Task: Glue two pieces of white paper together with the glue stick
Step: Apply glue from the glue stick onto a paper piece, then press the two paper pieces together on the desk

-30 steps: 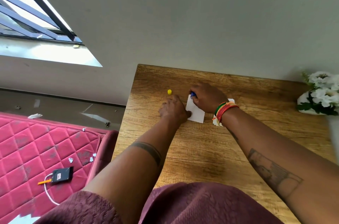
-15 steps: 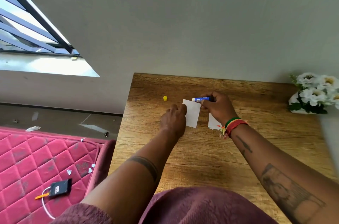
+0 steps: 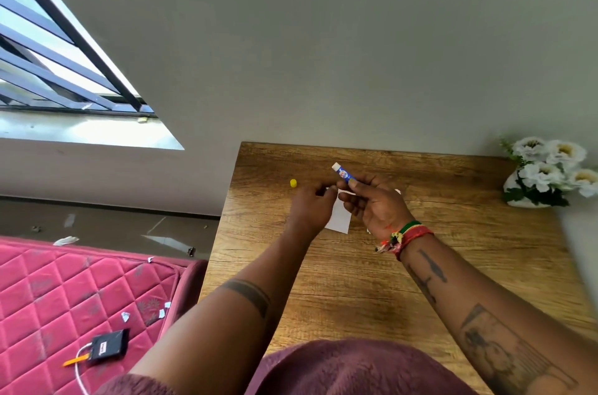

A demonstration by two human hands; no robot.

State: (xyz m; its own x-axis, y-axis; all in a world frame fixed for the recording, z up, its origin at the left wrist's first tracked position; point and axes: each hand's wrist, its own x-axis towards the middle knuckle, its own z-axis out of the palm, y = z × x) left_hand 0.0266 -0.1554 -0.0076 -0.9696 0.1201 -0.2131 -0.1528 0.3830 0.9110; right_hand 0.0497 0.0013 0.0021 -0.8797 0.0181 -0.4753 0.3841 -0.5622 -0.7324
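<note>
My right hand (image 3: 377, 205) holds a small blue glue stick (image 3: 344, 173) lifted off the table, its white uncapped tip pointing up and left. The stick's yellow cap (image 3: 293, 183) lies on the wooden table (image 3: 356, 281) to the left. A white paper piece (image 3: 340, 216) lies flat between my hands, and my left hand (image 3: 312, 208) rests on its left edge with fingers curled. A second white piece (image 3: 397, 191) peeks out behind my right hand, mostly hidden.
A white vase of white flowers (image 3: 547, 173) stands at the table's back right corner. A grey wall runs behind the table. Left of the table lies a red quilted mattress (image 3: 64, 297) with a black device (image 3: 106, 346) and paper scraps.
My right hand has lifted the glue stick off the paper and tilted its tip upward. My left hand stays at the paper's left edge. The view has shifted slightly.
</note>
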